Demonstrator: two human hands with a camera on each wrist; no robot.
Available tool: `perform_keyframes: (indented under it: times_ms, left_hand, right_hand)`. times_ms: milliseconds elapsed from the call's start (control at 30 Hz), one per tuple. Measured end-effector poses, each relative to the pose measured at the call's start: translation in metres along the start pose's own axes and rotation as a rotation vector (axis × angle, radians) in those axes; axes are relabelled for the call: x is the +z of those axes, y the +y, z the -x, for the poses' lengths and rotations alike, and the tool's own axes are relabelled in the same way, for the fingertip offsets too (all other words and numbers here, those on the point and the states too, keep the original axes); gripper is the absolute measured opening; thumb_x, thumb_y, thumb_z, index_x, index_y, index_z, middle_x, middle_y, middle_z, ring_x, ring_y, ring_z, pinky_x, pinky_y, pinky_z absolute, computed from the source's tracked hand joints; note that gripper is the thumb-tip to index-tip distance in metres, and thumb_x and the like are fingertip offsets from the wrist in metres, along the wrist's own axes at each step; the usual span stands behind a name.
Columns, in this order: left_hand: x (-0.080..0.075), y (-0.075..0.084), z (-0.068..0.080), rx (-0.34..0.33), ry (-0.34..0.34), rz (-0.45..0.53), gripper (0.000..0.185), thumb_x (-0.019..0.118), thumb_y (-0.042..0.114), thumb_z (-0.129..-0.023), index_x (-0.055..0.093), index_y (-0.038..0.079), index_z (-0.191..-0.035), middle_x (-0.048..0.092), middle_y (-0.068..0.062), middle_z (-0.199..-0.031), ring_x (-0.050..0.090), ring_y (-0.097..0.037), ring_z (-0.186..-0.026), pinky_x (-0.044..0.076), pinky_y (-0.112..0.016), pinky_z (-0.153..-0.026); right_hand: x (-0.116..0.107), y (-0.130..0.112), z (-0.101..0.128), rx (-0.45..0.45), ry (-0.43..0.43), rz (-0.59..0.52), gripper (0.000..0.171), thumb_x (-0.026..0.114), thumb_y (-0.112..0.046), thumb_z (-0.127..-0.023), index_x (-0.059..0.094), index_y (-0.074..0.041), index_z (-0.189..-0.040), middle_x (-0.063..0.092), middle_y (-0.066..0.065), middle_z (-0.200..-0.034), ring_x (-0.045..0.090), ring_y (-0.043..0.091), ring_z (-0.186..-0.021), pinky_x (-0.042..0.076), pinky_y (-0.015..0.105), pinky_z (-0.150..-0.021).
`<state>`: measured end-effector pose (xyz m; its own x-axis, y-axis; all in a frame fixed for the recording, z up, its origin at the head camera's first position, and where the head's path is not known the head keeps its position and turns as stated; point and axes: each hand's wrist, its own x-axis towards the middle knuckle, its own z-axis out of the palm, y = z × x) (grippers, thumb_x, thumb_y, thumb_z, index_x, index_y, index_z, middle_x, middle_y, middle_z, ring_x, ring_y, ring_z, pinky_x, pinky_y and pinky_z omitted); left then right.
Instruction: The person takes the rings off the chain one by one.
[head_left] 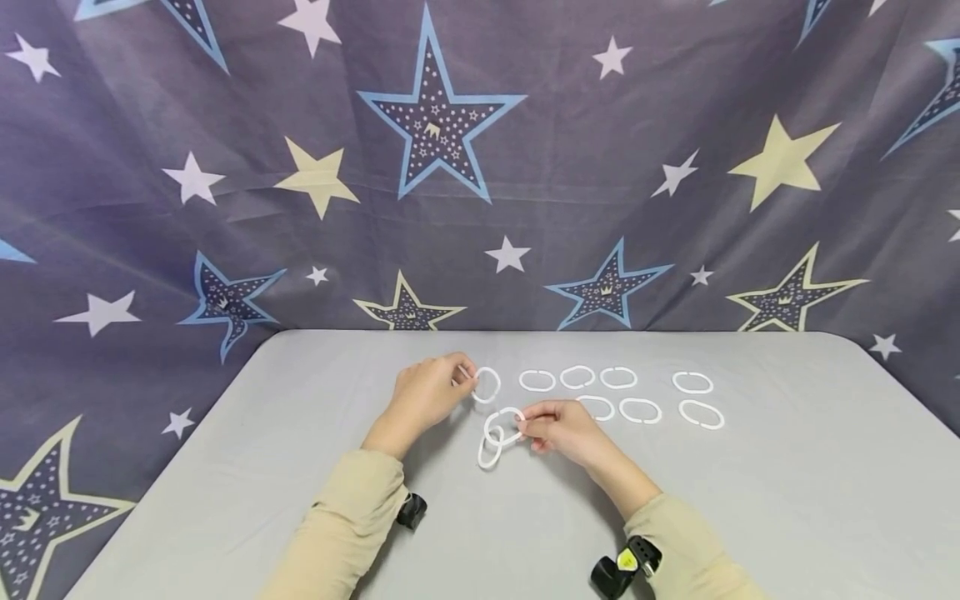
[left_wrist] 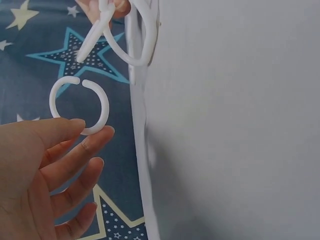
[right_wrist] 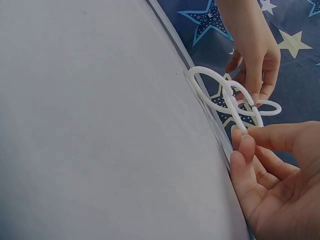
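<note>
My left hand (head_left: 429, 390) pinches a white oval plastic link (head_left: 498, 387) between thumb and index finger. In the left wrist view this link (left_wrist: 106, 107) stands upright with its small gap at the top, the other fingers spread loosely below it. My right hand (head_left: 566, 429) pinches a second white link (head_left: 507, 409) at its right side. From that one hangs a third white link (head_left: 487, 467), looped through it. The two hands are close together above the table, the left one a little farther back. In the right wrist view the three links overlap.
Several loose white links lie flat in two rows on the grey table (head_left: 750, 500), among them a near link (head_left: 641, 422) and, farther right, a pair with one link (head_left: 701, 427) in front. Behind the table hangs a dark star-patterned cloth (head_left: 525, 208).
</note>
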<state>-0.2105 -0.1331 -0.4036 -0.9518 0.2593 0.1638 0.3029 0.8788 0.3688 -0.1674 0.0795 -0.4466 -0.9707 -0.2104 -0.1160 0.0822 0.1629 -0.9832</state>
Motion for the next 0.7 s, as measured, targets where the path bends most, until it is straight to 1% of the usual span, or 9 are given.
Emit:
perform_keyframes:
  times_ms: [200, 367, 567, 700]
  left_hand:
    - [-0.001, -0.001, -0.008, 0.003, -0.021, -0.047, 0.008, 0.069, 0.029, -0.092, 0.07, 0.024, -0.099, 0.073, 0.012, -0.093, 0.067, -0.019, -0.088, 0.049, -0.042, -0.078]
    - [0.001, -0.006, -0.016, 0.028, -0.035, -0.084, 0.006, 0.069, 0.028, -0.093, 0.07, 0.024, -0.097, 0.073, 0.011, -0.092, 0.067, -0.018, -0.088, 0.049, -0.042, -0.078]
    - [0.005, -0.01, -0.028, 0.059, -0.041, -0.098, 0.006, 0.067, 0.028, -0.093, 0.07, 0.025, -0.098, 0.073, 0.011, -0.09, 0.066, -0.016, -0.086, 0.049, -0.042, -0.077]
    - [0.008, -0.011, -0.033, 0.074, -0.044, -0.101, 0.006, 0.066, 0.026, -0.094, 0.07, 0.025, -0.098, 0.073, 0.01, -0.091, 0.067, -0.017, -0.089, 0.049, -0.044, -0.079]
  right_hand:
    - [0.001, -0.002, 0.0, 0.0, -0.001, -0.012, 0.022, 0.068, 0.0, -0.087, 0.065, 0.015, -0.104, 0.07, 0.005, -0.074, 0.057, 0.007, -0.057, 0.051, 0.02, -0.057]
    - [0.002, -0.004, 0.002, -0.002, 0.0, -0.023, 0.024, 0.068, 0.0, -0.087, 0.065, 0.016, -0.104, 0.07, 0.006, -0.074, 0.057, 0.008, -0.056, 0.051, 0.021, -0.056]
    - [0.001, -0.003, 0.001, -0.002, 0.001, -0.018, 0.023, 0.068, -0.001, -0.088, 0.065, 0.016, -0.104, 0.07, 0.006, -0.074, 0.057, 0.008, -0.056, 0.052, 0.021, -0.056]
    - [0.001, -0.002, 0.001, -0.012, -0.001, -0.013, 0.023, 0.067, -0.001, -0.088, 0.065, 0.016, -0.105, 0.07, 0.007, -0.075, 0.057, 0.008, -0.057, 0.052, 0.021, -0.057]
